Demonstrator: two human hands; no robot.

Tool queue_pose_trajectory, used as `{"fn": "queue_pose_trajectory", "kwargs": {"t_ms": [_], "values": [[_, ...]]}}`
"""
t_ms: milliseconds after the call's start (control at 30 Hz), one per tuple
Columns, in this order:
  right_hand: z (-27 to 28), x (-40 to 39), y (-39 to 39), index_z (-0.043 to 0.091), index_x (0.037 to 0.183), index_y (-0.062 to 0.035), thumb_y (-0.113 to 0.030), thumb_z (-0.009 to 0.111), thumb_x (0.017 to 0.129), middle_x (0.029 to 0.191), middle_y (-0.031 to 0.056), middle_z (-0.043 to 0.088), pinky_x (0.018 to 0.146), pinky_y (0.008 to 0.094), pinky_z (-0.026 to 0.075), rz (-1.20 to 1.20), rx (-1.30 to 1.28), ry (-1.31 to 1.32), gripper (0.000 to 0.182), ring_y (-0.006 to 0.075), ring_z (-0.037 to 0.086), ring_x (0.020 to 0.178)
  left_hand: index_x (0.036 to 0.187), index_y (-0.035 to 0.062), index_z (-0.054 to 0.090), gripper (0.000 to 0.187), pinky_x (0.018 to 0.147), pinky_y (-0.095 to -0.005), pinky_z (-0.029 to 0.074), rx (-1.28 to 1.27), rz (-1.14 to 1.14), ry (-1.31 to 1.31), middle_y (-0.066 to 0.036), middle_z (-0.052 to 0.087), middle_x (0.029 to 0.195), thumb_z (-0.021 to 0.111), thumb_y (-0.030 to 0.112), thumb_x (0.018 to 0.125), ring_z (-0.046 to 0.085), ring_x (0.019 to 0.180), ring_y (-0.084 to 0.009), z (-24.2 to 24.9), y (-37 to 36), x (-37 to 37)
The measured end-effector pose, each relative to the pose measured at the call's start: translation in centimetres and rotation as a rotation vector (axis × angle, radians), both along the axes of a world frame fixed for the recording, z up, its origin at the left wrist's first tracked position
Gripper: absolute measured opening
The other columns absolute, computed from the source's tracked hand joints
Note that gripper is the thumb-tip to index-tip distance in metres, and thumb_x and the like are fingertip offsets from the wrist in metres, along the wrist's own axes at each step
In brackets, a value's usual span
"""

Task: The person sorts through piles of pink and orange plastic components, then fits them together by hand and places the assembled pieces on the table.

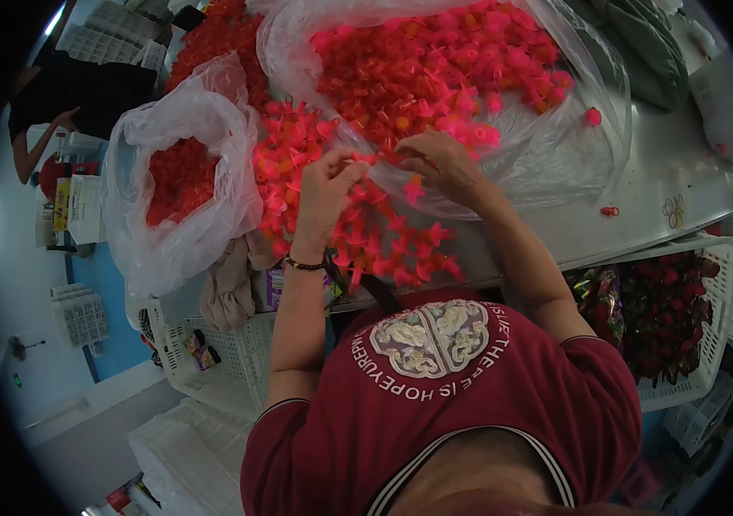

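At the middle of the metal table, my left hand pinches a small pink-red plastic piece. Facing it, my right hand has its fingers curled around a small red part, partly hidden by the fingers. The two hands are close together, with the pieces between their fingertips. Below and around my left hand lies a loose pile of pink star-shaped pieces. Beyond both hands, a large open clear bag holds many red and pink pieces.
To the left stands a clear bag of red parts. White crates stand below the table's edge, left and right, the right one with dark red packets. Another person stands at the upper left. A green cloth lies at the upper right.
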State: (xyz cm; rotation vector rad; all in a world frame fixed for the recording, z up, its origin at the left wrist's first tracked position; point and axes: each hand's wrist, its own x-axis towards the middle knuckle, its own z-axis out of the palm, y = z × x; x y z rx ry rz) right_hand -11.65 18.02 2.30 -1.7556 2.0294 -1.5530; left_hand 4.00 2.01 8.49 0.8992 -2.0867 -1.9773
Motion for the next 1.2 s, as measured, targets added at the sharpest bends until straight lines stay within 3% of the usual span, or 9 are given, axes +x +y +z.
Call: {"fn": "queue_pose_trajectory", "kwargs": {"t_ms": [133,267,333,433,600,667,867,933,1200], "values": [[0.0,-2.4,2.2,0.066,0.089,-0.0042,-0.014,0.066,0.080,0.094,0.0105,0.065,0.080,0.0392,0.045,-0.143,0.269,0.076,0.013,0.0273,0.059,0.089,0.115,0.0031,0.062,0.034,0.071,-0.0255,0.046,-0.791,0.090,-0.186,-0.008,0.059,0.102,0.069,0.016,0.083,0.057,0.085,-0.0132,-0.1,-4.2,2.7],[0.2,0.2,1.6,0.067,0.081,-0.0040,-0.011,0.069,0.074,0.098,0.0099,0.059,0.083,0.0401,0.044,-0.357,0.473,0.436,0.010,0.0266,0.054,0.099,0.121,0.0036,0.057,0.043,0.081,-0.0289,0.046,-1.004,0.218,-0.063,-0.009,0.053,0.116,0.066,0.009,0.080,0.053,0.096,-0.0176,-0.5,-4.2,3.0],[-0.1,1.1,0.8,0.067,0.081,-0.0042,-0.011,0.070,0.073,0.100,0.0096,0.057,0.085,0.0413,0.043,-0.362,0.557,0.492,0.011,0.0266,0.052,0.101,0.125,0.0022,0.052,0.050,0.086,-0.0310,0.045,0.133,0.283,0.403,-0.009,0.052,0.118,0.061,0.001,0.076,0.053,0.101,-0.0209,0.2,-2.5,2.1],[-0.8,1.4,0.5,0.067,0.082,-0.0039,-0.011,0.071,0.072,0.101,0.0097,0.057,0.083,0.0421,0.043,-0.364,0.586,0.550,0.013,0.0272,0.053,0.100,0.122,0.0001,0.052,0.050,0.088,-0.0313,0.046,0.676,0.172,0.550,-0.009,0.051,0.120,0.056,-0.006,0.073,0.053,0.102,-0.0206,-1.3,-1.5,0.8],[-0.5,0.3,0.6,0.066,0.096,-0.0020,-0.008,0.069,0.078,0.096,0.0085,0.060,0.076,0.0340,0.046,-0.327,0.307,0.173,0.019,0.0212,0.057,0.087,0.124,-0.0029,0.051,0.040,0.094,-0.0318,0.046,0.707,0.091,0.529,-0.012,0.055,0.122,0.056,-0.003,0.084,0.054,0.111,-0.0203,-2.4,0.5,-0.5],[1.1,0.3,0.9,0.064,0.107,-0.0017,-0.006,0.064,0.086,0.093,0.0032,0.060,0.073,0.0258,0.046,-0.147,0.156,-0.607,0.021,0.0121,0.056,0.082,0.125,-0.0041,0.050,0.036,0.098,-0.0337,0.045,0.684,0.060,0.502,-0.013,0.056,0.124,0.057,0.001,0.090,0.054,0.115,-0.0207,-2.5,0.8,-0.7],[1.0,0.3,0.9,0.063,0.113,-0.0010,-0.003,0.058,0.092,0.098,-0.0015,0.058,0.075,0.0230,0.045,0.150,-0.078,-0.845,0.022,0.0074,0.052,0.083,0.121,-0.0037,0.056,0.030,0.086,-0.0312,0.051,0.496,0.044,0.484,-0.013,0.058,0.126,0.057,0.012,0.096,0.059,0.104,-0.0189,-1.8,2.9,-1.0],[1.7,0.7,1.1,0.063,0.114,-0.0005,-0.002,0.057,0.092,0.097,-0.0010,0.058,0.075,0.0228,0.045,0.154,-0.078,-0.919,0.023,0.0073,0.052,0.082,0.122,-0.0025,0.057,0.030,0.072,-0.0259,0.048,0.591,0.045,0.507,-0.010,0.060,0.120,0.049,0.015,0.100,0.059,0.085,-0.0151,-1.7,3.3,-1.1],[1.6,0.5,1.4,0.061,0.116,0.0006,0.000,0.056,0.091,0.095,0.0010,0.064,0.073,0.0232,0.048,0.233,0.029,-0.960,0.025,0.0072,0.056,0.078,0.122,0.0023,0.054,0.031,0.053,-0.0207,0.038,0.598,0.032,0.365,-0.007,0.059,0.114,0.035,0.014,0.101,0.054,0.072,-0.0094,-0.8,4.1,-1.8]]}}
